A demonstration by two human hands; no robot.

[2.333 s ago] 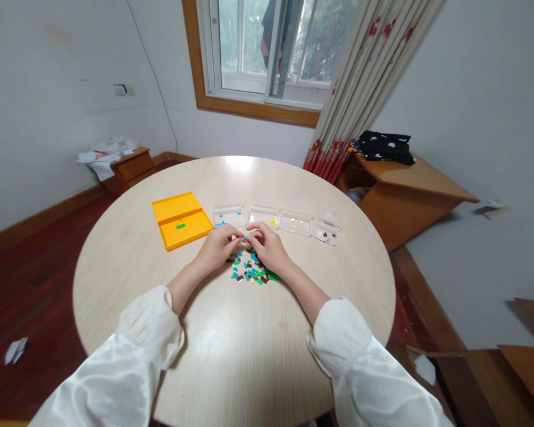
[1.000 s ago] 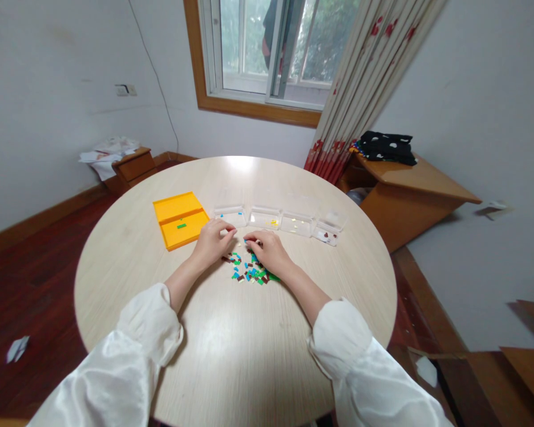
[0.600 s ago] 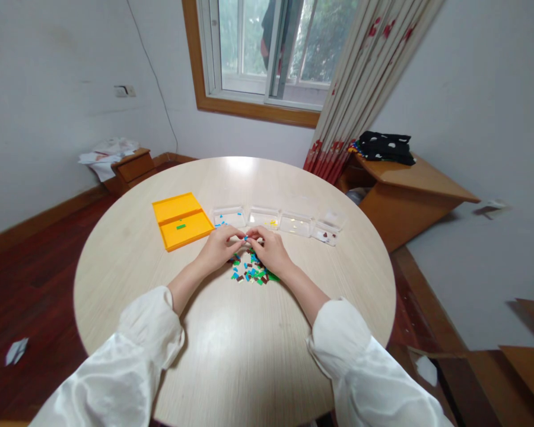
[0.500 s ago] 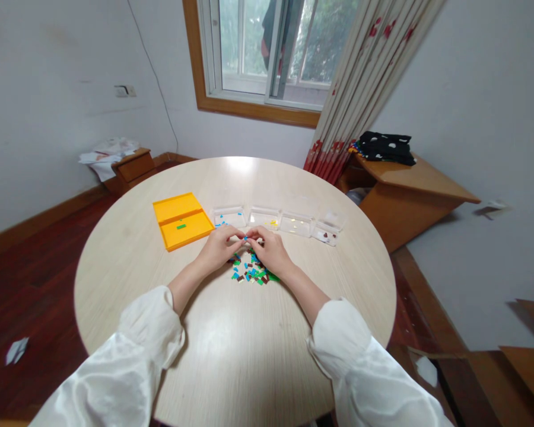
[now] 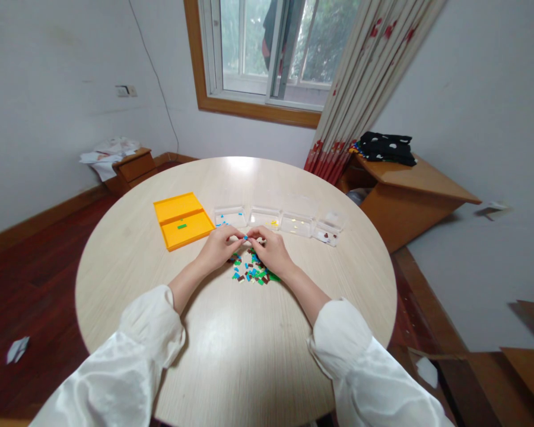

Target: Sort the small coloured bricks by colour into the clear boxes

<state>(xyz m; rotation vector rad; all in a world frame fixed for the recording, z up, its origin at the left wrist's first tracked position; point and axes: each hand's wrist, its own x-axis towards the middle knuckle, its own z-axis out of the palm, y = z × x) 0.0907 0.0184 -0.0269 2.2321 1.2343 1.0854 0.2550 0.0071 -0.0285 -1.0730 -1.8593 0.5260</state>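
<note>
Between the fingertips of both hands is a small blue building brick (image 5: 245,238). My left hand (image 5: 219,245) pinches it from the left, and my right hand (image 5: 270,249) pinches it from the right. Whether it is one piece or two joined is too small to tell. Beneath and in front of the hands lies a loose pile of small bricks (image 5: 253,273) in blue, green, brown and pale yellow, partly covered by the right hand.
An opened orange case (image 5: 184,239) with green pieces lies on the round table (image 5: 235,356), left of the hands. Beyond them stand several clear trays, among them one with blue pieces (image 5: 229,214), one with yellow (image 5: 266,214) and one with brown (image 5: 327,233).
</note>
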